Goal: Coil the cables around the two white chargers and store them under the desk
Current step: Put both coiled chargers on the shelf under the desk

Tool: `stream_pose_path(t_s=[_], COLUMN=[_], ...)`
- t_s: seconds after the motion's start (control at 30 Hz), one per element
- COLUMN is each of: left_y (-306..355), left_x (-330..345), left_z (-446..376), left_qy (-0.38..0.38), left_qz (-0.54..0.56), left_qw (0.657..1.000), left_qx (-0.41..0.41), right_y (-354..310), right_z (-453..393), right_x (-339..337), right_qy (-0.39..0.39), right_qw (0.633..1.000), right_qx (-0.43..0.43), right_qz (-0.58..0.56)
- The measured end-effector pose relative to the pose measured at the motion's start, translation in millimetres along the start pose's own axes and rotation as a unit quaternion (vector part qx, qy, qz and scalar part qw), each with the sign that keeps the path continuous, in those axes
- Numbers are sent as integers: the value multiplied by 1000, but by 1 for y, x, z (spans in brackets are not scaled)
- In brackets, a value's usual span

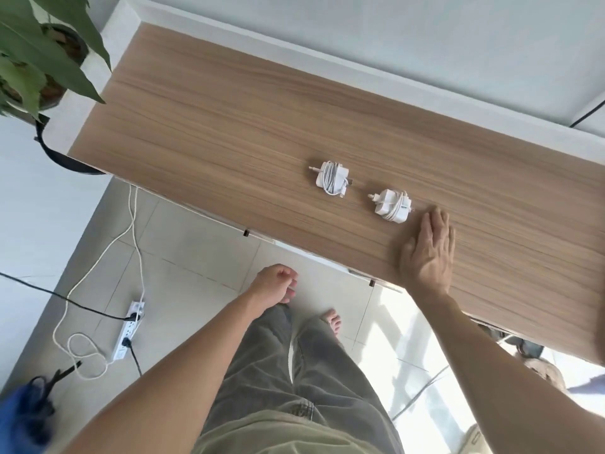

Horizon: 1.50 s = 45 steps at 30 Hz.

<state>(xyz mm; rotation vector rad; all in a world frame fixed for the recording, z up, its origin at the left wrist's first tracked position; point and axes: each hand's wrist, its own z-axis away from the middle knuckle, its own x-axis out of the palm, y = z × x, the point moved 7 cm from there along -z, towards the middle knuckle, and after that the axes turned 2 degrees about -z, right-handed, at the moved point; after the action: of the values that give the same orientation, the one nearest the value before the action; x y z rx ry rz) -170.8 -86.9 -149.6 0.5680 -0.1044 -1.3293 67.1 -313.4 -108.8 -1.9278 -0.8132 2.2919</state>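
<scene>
Two white chargers lie on the wooden desk (pixel 229 126), each with its cable wound around it. The left charger (pixel 330 176) sits mid-desk; the right charger (pixel 393 206) lies a little nearer the front edge. My right hand (pixel 429 250) hovers flat over the desk, fingers together and extended, fingertips just right of the right charger and not touching it. My left hand (pixel 275 285) hangs below the desk's front edge over the floor, fingers loosely curled, holding nothing.
A potted plant (pixel 39 60) stands past the desk's left end. On the tiled floor lie a white power strip (pixel 129 329) with white and black cables, and a blue object (pixel 23 417) at lower left. My legs and bare feet are below.
</scene>
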Motion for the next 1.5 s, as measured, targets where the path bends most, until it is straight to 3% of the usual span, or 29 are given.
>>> stream_pose_path(t_s=[0.13,0.3,0.67,0.77,0.97,1.07,1.13,1.2,1.27,1.3,1.37,1.43,1.5], left_y=[-2,-10,10,5,-10,-24,-33,-33,-18,-8,17,41,55], left_x=[12,38,71,73,72,68,69,71,72,74,74,71,68], left_z=[-26,-65,-119,-121,-111,-102,-90,-70,-44,-27,10,40,49], left_qy=[29,59,13,30,54,64,63,39,5,-2,33,100,144], left_qz=[192,451,645,653,623,565,472,292,54,-67,-237,-306,-337], left_qw=[979,881,760,752,775,815,870,950,998,991,926,840,784], left_qx=[-66,-133,-78,-83,-89,-109,-126,-100,28,118,293,436,501], right_y=[2,3,6,7,7,6,5,5,5,5,5,4,3], right_z=[2,0,-1,-2,-1,-1,-1,-1,0,0,0,0,0], right_x=[4,5,8,9,9,8,8,8,8,8,7,8,7], right_qy=[23,39,35,34,34,33,34,30,25,23,21,17,14], right_qw=[999,999,997,997,997,997,997,997,997,998,998,997,997], right_qx=[3,4,4,6,6,7,8,13,17,19,22,25,25], right_qz=[23,34,62,64,65,66,66,66,65,63,61,65,68])
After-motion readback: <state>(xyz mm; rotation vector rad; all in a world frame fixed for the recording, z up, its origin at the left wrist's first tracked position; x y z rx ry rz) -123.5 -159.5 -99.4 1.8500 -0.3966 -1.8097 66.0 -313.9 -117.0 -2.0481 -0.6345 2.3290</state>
